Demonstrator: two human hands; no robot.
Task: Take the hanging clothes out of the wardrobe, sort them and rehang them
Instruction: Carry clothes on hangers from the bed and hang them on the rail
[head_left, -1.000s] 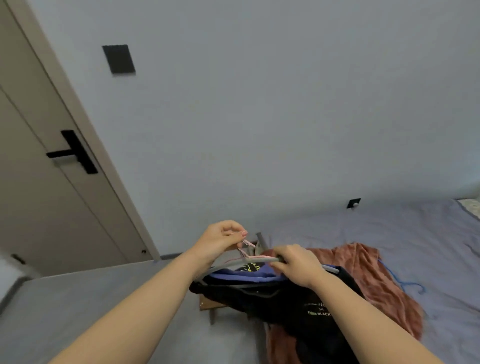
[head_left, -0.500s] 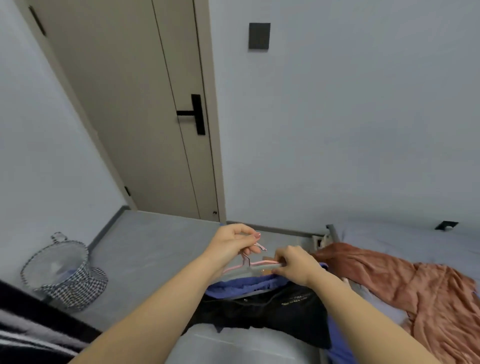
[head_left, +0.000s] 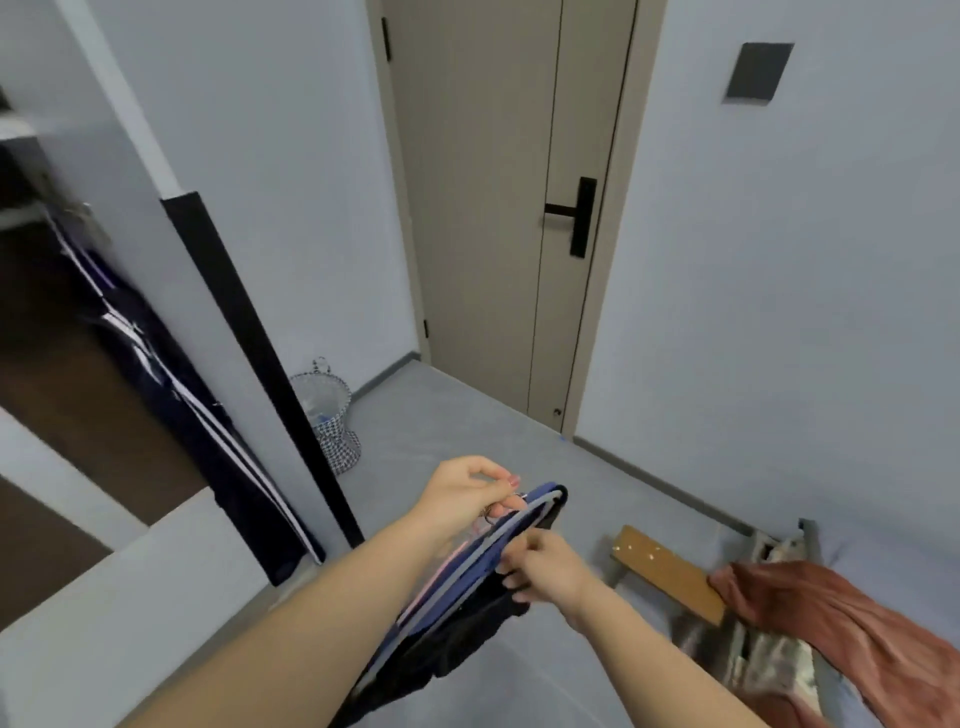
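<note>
A: Left hand (head_left: 467, 493) first. Gripping what?

B: Pinching the top of a bunch of hangers (head_left: 491, 553), with fingers curled at the hooks. Hooks too blurred to count.

A: And the right hand (head_left: 545, 569)?

B: Just to the near right of the other, wrapped round the same bunch lower down. Some fingertips hidden behind the cloth.

A: Hanging from them?

B: A blue garment (head_left: 467, 577) uppermost and a black garment (head_left: 457, 642) beneath. Both slanting toward the near left and partly covered by the left forearm. Cannot tell how many pieces in all.

A: Held where?

B: In mid-air above the grey floor (head_left: 467, 415), between wardrobe and bed.

A: Wardrobe (head_left: 62, 374)?

B: At far left, open, blurred and cut off by the frame edge. Dark clothes (head_left: 171, 395) with white stripes hanging inside. Impossible to make out what carries them.

A: Elsewhere?

B: A checked basket (head_left: 332, 421) on the floor by the wall, partly behind the wardrobe's black edge. Farther off, a closed door (head_left: 493, 208) with a black handle (head_left: 576, 215). At right, a rust-coloured cloth (head_left: 831, 613) across the bed (head_left: 883, 551), running out of frame. Beside it a wooden board (head_left: 670, 574), with its underside hidden.
</note>
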